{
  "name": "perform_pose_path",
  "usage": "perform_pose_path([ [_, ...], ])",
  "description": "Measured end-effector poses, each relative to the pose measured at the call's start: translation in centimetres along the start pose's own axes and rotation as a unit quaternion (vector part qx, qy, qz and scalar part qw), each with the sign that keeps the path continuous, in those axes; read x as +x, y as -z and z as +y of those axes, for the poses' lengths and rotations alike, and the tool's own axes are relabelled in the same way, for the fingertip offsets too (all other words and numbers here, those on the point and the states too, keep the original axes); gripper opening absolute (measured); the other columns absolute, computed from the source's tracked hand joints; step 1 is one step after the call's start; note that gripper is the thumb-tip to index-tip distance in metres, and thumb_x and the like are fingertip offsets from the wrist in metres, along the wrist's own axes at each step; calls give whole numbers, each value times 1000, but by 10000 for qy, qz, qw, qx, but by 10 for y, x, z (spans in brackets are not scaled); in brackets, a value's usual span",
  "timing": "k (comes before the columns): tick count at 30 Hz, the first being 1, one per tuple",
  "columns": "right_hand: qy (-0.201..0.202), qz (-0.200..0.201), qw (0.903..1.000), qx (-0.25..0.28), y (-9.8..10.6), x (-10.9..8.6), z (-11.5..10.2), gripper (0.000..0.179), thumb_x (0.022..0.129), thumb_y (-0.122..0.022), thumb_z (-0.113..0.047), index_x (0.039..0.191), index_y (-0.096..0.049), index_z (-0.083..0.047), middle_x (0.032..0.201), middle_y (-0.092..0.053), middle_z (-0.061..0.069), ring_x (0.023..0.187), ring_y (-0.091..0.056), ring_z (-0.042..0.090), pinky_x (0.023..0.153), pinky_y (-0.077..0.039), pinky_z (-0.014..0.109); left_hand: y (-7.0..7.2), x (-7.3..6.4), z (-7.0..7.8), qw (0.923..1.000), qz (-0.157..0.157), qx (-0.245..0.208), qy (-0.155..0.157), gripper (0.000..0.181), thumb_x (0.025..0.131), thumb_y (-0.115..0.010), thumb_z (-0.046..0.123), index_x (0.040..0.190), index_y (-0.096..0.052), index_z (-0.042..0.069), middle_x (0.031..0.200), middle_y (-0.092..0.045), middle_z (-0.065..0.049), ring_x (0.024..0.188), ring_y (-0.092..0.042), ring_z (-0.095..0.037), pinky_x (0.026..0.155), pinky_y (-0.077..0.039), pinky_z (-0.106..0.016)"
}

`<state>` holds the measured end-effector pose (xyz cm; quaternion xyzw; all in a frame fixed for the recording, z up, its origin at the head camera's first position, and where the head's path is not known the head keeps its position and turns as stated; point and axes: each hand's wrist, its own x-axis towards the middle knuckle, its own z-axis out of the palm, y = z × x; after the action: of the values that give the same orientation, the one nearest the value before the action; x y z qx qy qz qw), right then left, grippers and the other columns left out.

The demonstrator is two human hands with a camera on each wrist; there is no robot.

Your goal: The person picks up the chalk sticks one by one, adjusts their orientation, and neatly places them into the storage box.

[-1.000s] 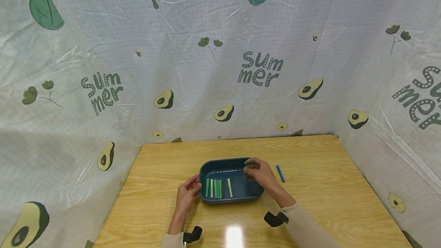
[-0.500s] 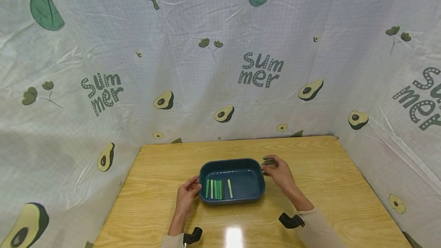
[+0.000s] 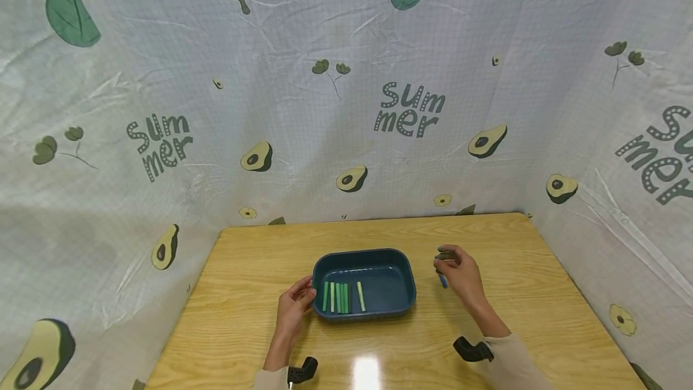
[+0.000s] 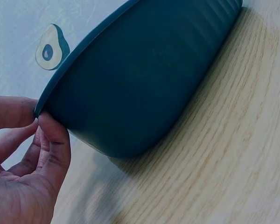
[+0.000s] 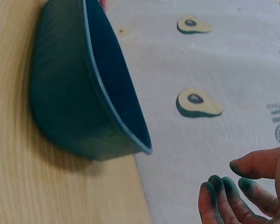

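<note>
A dark blue-green plastic tray [image 3: 388,294] sits on the table. My left hand [image 3: 292,310] pinches its left rim between thumb and fingers, which the left wrist view shows close up at the tray's rim [image 4: 60,74]. Several green and pale yellow chalk sticks [image 3: 338,298] lie side by side in the tray's left part, with one pale yellow stick [image 3: 361,297] a little apart. My right hand [image 3: 462,275] is over a blue stick [image 3: 443,280] on the table, hiding part of it. In the right wrist view the fingers are relaxed and hold nothing, their fingertips [image 5: 231,186] stained green.
The wooden table [image 3: 260,251] reaches back to a white curtain [image 3: 303,119] printed with avocados, which also hangs at both sides. A bright reflection shows on the table's near part. Black cameras [image 3: 473,349] are strapped on both wrists.
My right hand has moved from over the tray's right end, past its rim, rightward to the blue stick. My left hand and the tray have stayed in place.
</note>
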<state>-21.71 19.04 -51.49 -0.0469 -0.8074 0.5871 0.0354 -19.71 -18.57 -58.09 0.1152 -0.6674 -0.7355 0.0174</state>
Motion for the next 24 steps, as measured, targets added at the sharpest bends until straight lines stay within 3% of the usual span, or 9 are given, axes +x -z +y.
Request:
perform_pose_path([
  [6,-58,265,9996,-51,7,-3,8,40,96,-63,-16,133,-53,-5,124,-61,21,86,-58,-12,79,-55,23,0,0,1,10000,23,40,-24,41,93,-63,1,133,-57,-4,115,-59,-12,91,-59,-5,72,-53,-20],
  [13,-222,691,9973,-59,4,-5,24,38,96,-62,-15,131,-54,-5,123,-62,19,85,-57,-10,79,-55,24,-1,-1,1,10000,2,38,-28,42,93,-63,2,134,-56,-4,119,-58,-17,91,-59,-5,73,-54,-19],
  [18,-257,1031,9943,16,-2,-4,36,39,95,-63,-15,132,-54,-4,123,-63,20,82,-54,-13,75,-50,14,-1,-2,1,10000,12,20,12,41,94,-62,2,134,-56,-3,120,-57,-17,92,-59,-5,73,-54,-19],
  [24,-211,1526,9881,13,-10,-4,47,37,94,-65,-15,128,-57,-3,119,-66,21,81,-55,-11,70,-49,12,-1,-2,1,10000,46,11,22,41,93,-63,1,133,-56,-4,117,-58,-14,92,-59,-6,73,-54,-20],
])
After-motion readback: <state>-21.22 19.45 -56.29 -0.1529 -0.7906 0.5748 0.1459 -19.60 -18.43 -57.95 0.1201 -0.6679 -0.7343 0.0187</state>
